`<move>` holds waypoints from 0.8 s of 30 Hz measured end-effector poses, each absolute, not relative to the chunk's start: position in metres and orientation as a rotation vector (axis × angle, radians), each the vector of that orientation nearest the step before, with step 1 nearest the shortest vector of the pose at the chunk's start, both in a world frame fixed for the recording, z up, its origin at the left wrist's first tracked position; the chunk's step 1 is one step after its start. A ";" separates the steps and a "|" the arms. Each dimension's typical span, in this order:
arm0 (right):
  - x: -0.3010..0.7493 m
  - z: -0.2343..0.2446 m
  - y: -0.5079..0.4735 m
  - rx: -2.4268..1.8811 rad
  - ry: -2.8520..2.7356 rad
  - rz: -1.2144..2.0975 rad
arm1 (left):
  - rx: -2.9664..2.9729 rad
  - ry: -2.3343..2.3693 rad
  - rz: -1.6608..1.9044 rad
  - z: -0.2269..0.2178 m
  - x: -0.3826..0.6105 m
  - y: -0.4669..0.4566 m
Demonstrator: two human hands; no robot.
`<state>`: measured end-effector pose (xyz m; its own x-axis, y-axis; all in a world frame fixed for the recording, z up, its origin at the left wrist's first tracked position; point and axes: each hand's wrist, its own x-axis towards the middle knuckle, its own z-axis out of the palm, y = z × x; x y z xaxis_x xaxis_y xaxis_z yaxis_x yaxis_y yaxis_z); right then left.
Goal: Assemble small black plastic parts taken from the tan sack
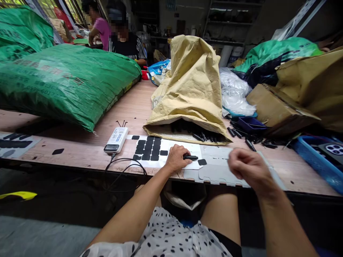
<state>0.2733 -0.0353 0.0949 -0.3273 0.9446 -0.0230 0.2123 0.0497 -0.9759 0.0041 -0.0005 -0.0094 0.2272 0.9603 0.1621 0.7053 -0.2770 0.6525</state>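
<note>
My left hand (pixel 177 158) rests on a white backing sheet (pixel 171 147) at the table's near edge, fingers closed on a small black stick-like part (pixel 190 157). Rows of black square pads (pixel 148 148) sit on the sheet left of that hand. A single black pad (pixel 202 162) lies just right of the part. My right hand (pixel 249 168) hovers over an empty white sheet (pixel 219 173), fingers curled in a loose pinch; what it holds, if anything, I cannot make out.
A tan paper sack (pixel 191 89) spills black parts behind the sheets. A white power bank (pixel 116 140) with a cable lies left. Green sacks (pixel 64 76) fill the left, a blue tray (pixel 318 159) stands right, loose black parts (pixel 246 137) nearby. Two people sit at the far end.
</note>
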 end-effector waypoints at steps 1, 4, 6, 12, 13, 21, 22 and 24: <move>0.267 0.087 -0.030 -1.206 -1.636 1.348 | 2.061 1.527 0.767 -0.009 0.004 0.000; 0.246 0.055 -0.012 -1.310 -1.688 1.280 | 2.069 1.518 0.775 -0.009 0.004 0.000; 0.234 0.035 -0.003 -1.337 -1.818 1.113 | 2.075 1.520 0.775 -0.010 0.004 0.000; 0.212 0.010 0.010 -1.266 -2.170 0.792 | 2.075 1.516 0.752 -0.008 0.003 0.000; 0.210 0.008 0.011 -1.271 -2.198 0.781 | 2.078 1.515 0.747 -0.008 0.003 0.000; 0.214 0.001 0.013 -1.264 -2.167 0.832 | 2.112 1.509 0.713 -0.005 0.002 -0.001; 0.217 0.002 0.014 -1.260 -2.161 0.843 | 2.111 1.509 0.710 -0.005 0.002 -0.001; 0.225 0.005 0.016 -1.258 -2.144 0.855 | 2.105 1.512 0.710 -0.005 0.002 -0.001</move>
<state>0.2249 0.0160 0.0046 -0.4429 0.8899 0.1091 0.5708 0.3738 -0.7311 0.0021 -0.0013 -0.0053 0.2662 0.9528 0.1462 0.7206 -0.2974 0.6263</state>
